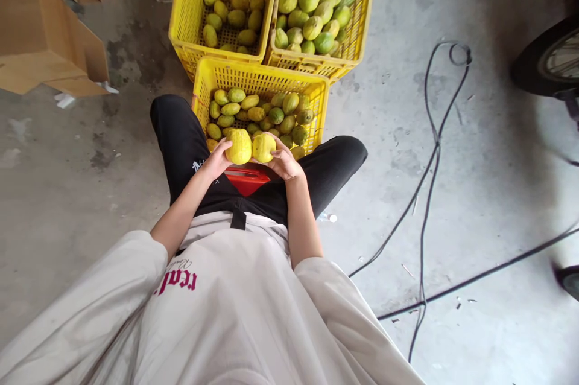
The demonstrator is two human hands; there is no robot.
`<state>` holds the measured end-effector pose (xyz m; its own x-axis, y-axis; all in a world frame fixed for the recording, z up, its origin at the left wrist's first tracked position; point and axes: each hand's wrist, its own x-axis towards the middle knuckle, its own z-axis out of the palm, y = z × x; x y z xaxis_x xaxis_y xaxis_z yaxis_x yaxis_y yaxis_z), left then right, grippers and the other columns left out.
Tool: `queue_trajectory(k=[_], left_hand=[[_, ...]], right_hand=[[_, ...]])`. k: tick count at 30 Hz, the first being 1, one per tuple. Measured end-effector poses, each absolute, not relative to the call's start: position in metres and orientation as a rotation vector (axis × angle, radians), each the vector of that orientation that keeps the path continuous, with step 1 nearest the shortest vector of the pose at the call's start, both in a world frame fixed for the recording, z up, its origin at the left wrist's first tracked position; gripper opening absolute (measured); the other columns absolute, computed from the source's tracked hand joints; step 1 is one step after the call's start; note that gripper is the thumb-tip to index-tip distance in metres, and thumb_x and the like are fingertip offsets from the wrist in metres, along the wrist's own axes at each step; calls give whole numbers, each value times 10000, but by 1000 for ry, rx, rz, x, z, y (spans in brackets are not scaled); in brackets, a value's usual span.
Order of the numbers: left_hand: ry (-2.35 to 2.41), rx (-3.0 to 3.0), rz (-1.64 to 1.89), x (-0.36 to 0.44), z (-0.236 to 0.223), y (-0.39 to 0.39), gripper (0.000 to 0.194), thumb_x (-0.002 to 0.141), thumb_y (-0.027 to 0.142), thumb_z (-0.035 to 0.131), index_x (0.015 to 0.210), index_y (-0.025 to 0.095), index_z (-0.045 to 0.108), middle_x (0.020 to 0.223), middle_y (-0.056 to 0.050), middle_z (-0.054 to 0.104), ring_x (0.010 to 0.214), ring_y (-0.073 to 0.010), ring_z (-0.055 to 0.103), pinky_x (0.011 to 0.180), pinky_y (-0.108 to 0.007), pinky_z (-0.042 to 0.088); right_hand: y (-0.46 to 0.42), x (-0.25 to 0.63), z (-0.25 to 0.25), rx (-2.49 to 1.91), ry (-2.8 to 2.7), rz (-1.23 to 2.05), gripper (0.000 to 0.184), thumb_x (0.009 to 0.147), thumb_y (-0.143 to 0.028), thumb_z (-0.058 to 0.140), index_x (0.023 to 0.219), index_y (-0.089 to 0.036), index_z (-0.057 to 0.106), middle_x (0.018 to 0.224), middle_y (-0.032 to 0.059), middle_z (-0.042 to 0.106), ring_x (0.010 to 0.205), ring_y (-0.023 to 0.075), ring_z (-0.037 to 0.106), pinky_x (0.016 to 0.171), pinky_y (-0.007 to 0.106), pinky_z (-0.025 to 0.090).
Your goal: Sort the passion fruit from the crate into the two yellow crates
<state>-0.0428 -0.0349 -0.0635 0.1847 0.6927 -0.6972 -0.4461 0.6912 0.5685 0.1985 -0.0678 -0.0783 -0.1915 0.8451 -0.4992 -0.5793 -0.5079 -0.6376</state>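
Observation:
My left hand [218, 160] is closed around a round yellow melon [239, 146], its thumb on the near side. In my right hand [284, 160] is a smaller yellow melon [263, 148], with the fingers curled round its right side. The two fruits are side by side and look nearly in contact, held over the near rim of a yellow plastic crate [262, 74]. Inside that crate lie several yellow-green melons [275, 114], partly hidden behind my hands. My fingers beneath the held fruits are mostly out of sight.
Behind stand two more yellow crates: the left one [190, 23] holds several small melons, the right one [364, 17] larger green-yellow ones. Cardboard boxes [45, 29] are at the upper left. A black cable [436, 143] and a wheel [547, 59] are on the right. Something red [246, 180] shows between my legs.

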Motion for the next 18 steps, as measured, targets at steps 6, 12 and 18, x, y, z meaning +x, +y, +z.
queue_trajectory(k=[6, 12, 18], left_hand=[[1097, 375, 759, -50, -68, -37, 484, 782, 381, 1104, 1144, 234, 817, 1334, -142, 946, 1636, -467, 807, 1276, -533, 750], [1054, 389, 732, -49, -69, -39, 729, 609, 292, 1241, 1194, 233, 810, 1305, -116, 937, 1647, -473, 788, 1357, -552, 694], [1078, 457, 682, -49, -77, -39, 848, 589, 343, 1270, 1276, 250, 782, 1409, -90, 916, 1563, -430, 829, 1344, -552, 693]], right_hand=[[-70, 195, -82, -1091, -435, 1832, 828, 599, -458, 1226, 1320, -308, 847, 1340, 99, 941, 1523, 459, 837, 1259, 621, 770], [-71, 190, -90, -1052, -471, 1830, 959, 606, -476, 1243, 1443, -367, 788, 1316, 44, 901, 1519, 420, 827, 1278, 583, 766], [-70, 194, -94, -1082, -510, 1924, 1038, 617, -358, 1217, 1543, -420, 751, 1450, 20, 825, 1542, 395, 787, 1250, 587, 791]])
